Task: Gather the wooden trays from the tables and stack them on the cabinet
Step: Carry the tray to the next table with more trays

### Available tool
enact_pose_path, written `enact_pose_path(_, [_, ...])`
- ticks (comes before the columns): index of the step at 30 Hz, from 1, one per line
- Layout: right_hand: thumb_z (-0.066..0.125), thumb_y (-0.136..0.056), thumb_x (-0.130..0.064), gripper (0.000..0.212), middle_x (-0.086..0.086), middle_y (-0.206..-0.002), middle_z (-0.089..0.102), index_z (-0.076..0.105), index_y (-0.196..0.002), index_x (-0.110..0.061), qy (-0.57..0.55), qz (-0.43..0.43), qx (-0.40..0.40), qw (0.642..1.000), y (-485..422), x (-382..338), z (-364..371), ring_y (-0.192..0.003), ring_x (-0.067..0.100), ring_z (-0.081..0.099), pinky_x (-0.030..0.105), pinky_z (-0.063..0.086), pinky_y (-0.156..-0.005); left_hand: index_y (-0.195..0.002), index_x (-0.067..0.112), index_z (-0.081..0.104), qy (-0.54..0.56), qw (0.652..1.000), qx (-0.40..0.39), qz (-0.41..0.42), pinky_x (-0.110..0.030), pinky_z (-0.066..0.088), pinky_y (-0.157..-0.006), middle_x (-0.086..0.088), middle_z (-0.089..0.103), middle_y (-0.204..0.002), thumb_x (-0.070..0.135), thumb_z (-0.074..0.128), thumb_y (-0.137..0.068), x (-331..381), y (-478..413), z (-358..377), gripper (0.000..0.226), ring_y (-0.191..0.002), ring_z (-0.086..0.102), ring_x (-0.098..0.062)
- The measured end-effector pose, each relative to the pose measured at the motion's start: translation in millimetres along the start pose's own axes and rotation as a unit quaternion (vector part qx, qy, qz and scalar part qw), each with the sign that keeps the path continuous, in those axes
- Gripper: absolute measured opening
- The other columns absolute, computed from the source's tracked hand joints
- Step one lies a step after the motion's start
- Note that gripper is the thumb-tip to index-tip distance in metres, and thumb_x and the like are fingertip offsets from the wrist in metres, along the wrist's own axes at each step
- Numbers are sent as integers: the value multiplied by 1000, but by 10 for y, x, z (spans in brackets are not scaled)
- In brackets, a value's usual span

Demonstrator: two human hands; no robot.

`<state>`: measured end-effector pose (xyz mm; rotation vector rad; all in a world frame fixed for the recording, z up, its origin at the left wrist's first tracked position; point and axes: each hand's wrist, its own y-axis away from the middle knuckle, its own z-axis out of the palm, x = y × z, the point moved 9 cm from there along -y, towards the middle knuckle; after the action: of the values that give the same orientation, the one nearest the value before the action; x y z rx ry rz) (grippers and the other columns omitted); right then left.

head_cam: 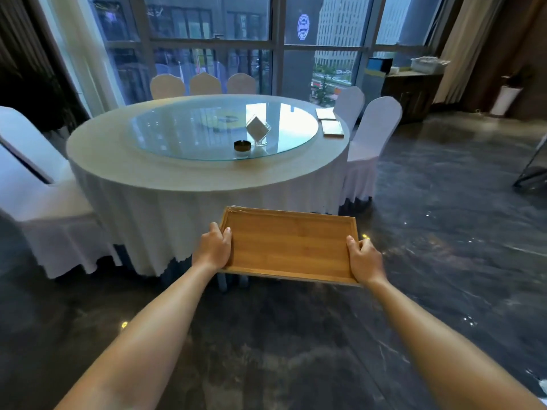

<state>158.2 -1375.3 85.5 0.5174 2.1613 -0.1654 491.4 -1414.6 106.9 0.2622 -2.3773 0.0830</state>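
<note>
Two hands carry a wooden tray, mid-transport toward the cabinet.

Both hands grasp the wooden tray [291,247] by its short ends, left hand [213,248] and right hand [364,260] with thumbs over the rim, tray held level in the air just short of the round table's [189,176] near edge; layered lines at its far edge hint at more than one tray. Two flat pieces [330,123] remain at the table's far right edge, apparently uncollected. Next, I judge: collect those, or turn right toward the cabinet [413,91].

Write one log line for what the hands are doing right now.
left hand: holds tray end | right hand: holds other end | tray: carried, above floor | table: ahead
</note>
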Motion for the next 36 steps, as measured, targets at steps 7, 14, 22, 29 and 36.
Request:
enact_pose_path(7, [33, -96, -42, 48, 13, -100, 56, 52, -108, 0, -1, 13, 42, 999, -1580, -449, -6, -86, 26, 49, 38, 39, -76, -120, -4, 41, 12, 999, -30, 26, -43, 42, -89, -30, 55, -122, 29, 27, -100, 782, -1721, 426, 41, -109, 54, -42])
enact_pose_path(14, [35, -96, -40, 46, 19, -110, 61, 52, -108, 1, 4, 16, 57, 998, -3245, -521, -56, -86, 24, 49, 36, 39, -75, -123, -3, 41, -13, 999, -30, 32, -44, 42, -91, -29, 56, -123, 29, 27, -100, 1460, -3097, 1233, 42, -111, 54, -42])
enact_pose_path(22, [34, -96, -41, 48, 16, -102, 61, 53, -110, 1, 3, 6, 50, 999, -5586, -477, -180, -86, 25, 51, 41, 44, -77, -124, -4, 41, -33, 999, -23, 15, -45, 40, -94, -32, 54, -127, 29, 27, -99, 2425, -4816, 2377, 44, -116, 52, -44])
enact_pose_path(29, [32, -96, -42, 50, 21, -113, 63, 52, -114, 0, 47, 14, 60, 997, -7349, -519, -488, -101, 36, 56, 39, 42, -82, -121, -5, 42, -20, 999, -20, 17, -45, 42, -91, -34, 54, -125, 29, 31, -98, 3434, -6145, 3098, 42, -115, 52, -45])
enact_pose_path(36, [33, -98, -37, 48, 23, -115, 61, 51, -117, 3, 57, 15, 49, 997, -8820, -569, -503, -87, 29, 51, 32, 34, -72, -114, -4, 47, -4, 1000, -19, 1, -45, 42, -91, -33, 57, -121, 31, 31, -98, 3944, -7378, 3806, 42, -112, 53, -45])
